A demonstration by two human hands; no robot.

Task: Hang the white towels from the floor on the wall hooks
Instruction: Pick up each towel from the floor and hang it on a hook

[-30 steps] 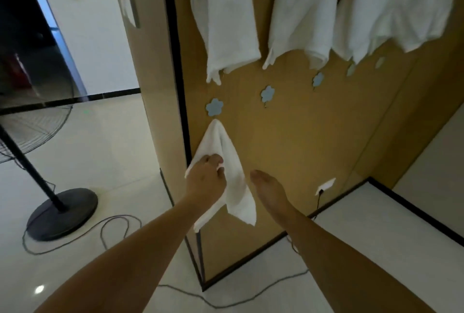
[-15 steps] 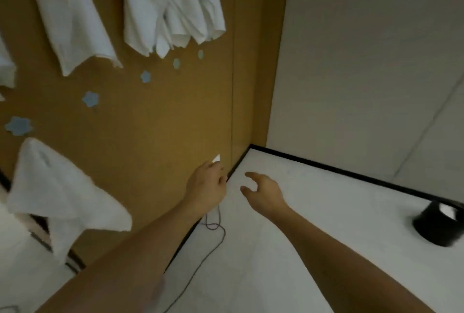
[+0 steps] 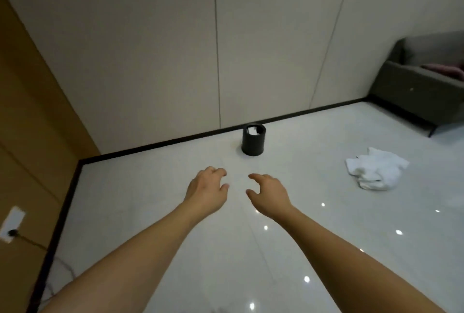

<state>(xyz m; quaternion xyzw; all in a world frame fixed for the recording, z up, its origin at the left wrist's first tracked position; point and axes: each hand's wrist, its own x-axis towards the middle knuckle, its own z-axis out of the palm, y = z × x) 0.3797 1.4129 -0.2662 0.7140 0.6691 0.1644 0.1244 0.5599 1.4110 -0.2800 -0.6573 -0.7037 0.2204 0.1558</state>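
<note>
Head view, white towel [image 3: 375, 171] on floor, right of empty hands

1 towel [image 3: 376, 171], 1 bin [image 3: 253, 142], 2 hands [image 3: 207, 191]

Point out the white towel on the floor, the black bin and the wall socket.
white towel [image 3: 375, 171]: head view, middle of the crumpled pile.
black bin [image 3: 253, 144]: head view, front of its side wall.
wall socket [image 3: 11, 222]: head view, white plate on the wood panel.
</note>
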